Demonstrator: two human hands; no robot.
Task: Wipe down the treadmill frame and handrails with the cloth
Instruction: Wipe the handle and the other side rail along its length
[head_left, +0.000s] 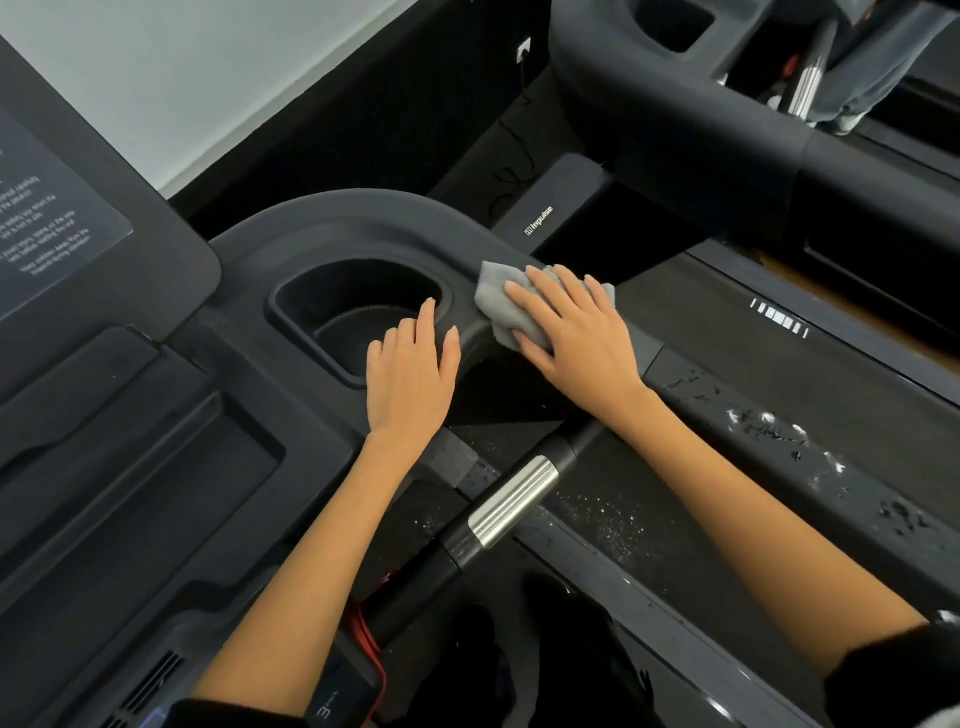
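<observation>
**Cloth on the console rim, both hands flat**

Right hand (574, 332) lies palm-down on the grey cloth (501, 306), fingers straight and spread, pressing it against the curved dark frame (363, 218) of the treadmill — just right of the cup holder (353, 312). Cloth is crumpled, partly hidden under the palm.

Left hand (410, 369) rests flat on the near rim of the cup holder, fingers relaxed and extended, holding nothing; fingertips reach over the recess edge.

Below the forearms — a black handrail bar with a ribbed silver grip (511, 501) runs diagonally. Running belt (727, 332) to the right; white flecks on the side rail (779, 431). A second machine (701, 130) stands beyond.
</observation>
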